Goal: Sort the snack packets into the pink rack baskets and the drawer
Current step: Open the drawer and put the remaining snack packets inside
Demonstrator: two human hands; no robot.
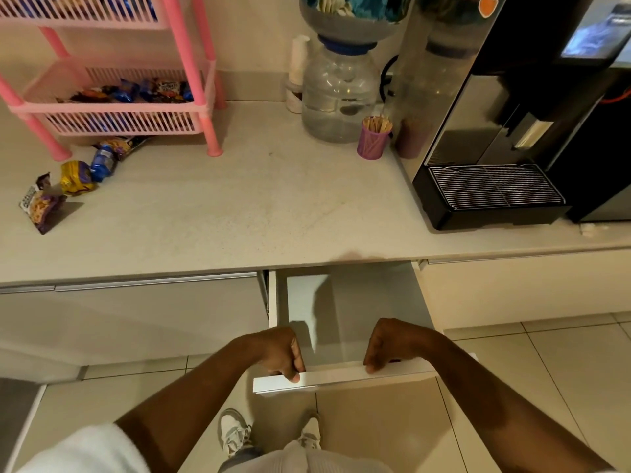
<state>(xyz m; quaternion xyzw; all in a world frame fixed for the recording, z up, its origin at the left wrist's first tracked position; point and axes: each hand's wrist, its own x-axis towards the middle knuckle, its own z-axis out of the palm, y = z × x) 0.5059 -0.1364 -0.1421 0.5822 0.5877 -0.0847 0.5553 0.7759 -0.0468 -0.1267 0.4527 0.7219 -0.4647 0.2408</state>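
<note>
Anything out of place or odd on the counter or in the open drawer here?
Yes. Several snack packets lie scattered on the countertop, beside and partly under the pink rack, unsorted. The drawer, held by both hands at its front edge, shows nothing inside in its visible part.

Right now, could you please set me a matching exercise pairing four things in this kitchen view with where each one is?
Things:
1. drawer
2. loose snack packets
3. purple cup of wooden sticks
4. water bottle

Places or states:
A. at the back of the counter, between the pink rack and the coffee machine
B. pulled open, its front gripped by the left hand and right hand
C. on the counter by the rack's front left leg
D. just in front of the water bottle, beside the coffee machine

Pairs: 1-B, 2-C, 3-D, 4-A
</note>
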